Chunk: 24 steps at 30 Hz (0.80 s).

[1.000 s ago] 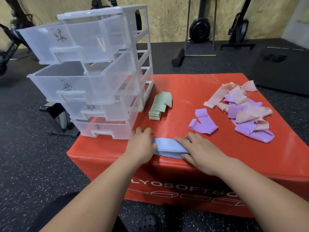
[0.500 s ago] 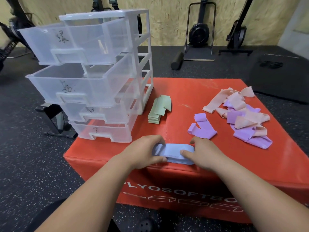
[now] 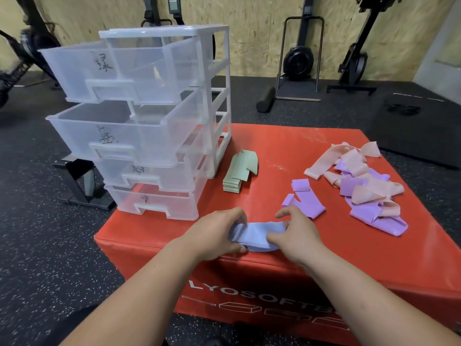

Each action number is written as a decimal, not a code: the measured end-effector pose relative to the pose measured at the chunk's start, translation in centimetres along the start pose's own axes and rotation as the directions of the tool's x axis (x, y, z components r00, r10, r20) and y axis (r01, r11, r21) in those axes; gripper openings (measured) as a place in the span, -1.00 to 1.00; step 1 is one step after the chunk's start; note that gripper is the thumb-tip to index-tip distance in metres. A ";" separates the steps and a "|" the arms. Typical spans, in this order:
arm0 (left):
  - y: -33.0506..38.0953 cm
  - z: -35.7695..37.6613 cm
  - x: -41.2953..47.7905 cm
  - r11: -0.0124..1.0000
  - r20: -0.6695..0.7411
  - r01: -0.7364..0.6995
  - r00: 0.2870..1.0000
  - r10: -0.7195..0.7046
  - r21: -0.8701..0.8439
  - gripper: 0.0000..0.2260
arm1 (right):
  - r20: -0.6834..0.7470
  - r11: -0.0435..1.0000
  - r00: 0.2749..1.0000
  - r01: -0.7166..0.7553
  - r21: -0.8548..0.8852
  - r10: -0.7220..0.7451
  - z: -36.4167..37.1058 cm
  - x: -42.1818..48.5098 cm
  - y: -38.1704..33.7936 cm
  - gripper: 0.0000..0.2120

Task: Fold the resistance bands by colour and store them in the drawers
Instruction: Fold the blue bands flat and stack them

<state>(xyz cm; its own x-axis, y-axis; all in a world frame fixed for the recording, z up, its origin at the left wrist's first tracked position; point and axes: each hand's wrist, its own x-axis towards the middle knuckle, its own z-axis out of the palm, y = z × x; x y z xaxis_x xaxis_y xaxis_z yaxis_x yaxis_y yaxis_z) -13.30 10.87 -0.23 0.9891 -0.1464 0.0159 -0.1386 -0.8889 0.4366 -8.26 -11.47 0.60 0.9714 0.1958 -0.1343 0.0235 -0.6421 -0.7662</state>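
A folded stack of blue bands (image 3: pixel 258 236) sits at the front edge of the red box (image 3: pixel 349 250). My left hand (image 3: pixel 214 233) grips its left end and my right hand (image 3: pixel 296 234) grips its right end, thumbs on the near side. A folded stack of green bands (image 3: pixel 237 174) lies beside the clear drawer unit (image 3: pixel 149 126), whose four labelled drawers are pulled out. A loose purple band (image 3: pixel 303 203) lies just beyond my right hand. A tangled pile of pink and purple bands (image 3: pixel 366 188) lies at the right.
The drawer unit stands on the box's left corner and overhangs the black rubber floor. A black stand (image 3: pixel 82 181) sits on the floor to the left. Gym machines (image 3: pixel 299 61) and a foam roller (image 3: pixel 265 99) stand by the wooden wall behind.
Both hands went from pressing flat on the blue stack to curling around its ends, and the stack now bends up slightly between them. The view shifted a little upward.
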 end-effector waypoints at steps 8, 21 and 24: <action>2.5 -0.9 0.8 0.839 -0.079 0.009 0.995 -0.062 -0.544 -0.54 | 0.106 0.871 0.901 0.370 0.322 -0.421 -4.0 0.7 -4.1 -0.38; 2.5 1.4 8.4 0.756 -0.146 0.289 0.881 -0.450 -0.587 -0.61 | 0.126 0.852 0.990 -0.007 0.523 -0.069 -2.5 14.1 -2.7 -0.45; 2.5 1.5 10.7 0.770 -0.183 0.321 0.854 -0.487 -0.551 -0.62 | 0.130 0.860 0.990 -0.026 0.510 -0.047 -2.0 17.2 -2.2 -0.47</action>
<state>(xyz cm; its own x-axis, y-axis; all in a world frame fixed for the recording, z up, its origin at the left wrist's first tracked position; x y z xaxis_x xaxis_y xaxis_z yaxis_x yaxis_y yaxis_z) -3.12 6.44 -0.32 0.9213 0.3873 -0.0348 0.2386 -0.4923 0.8371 8.87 -8.14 1.21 0.9303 0.3204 -0.1783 -0.1254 -0.1790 -0.9758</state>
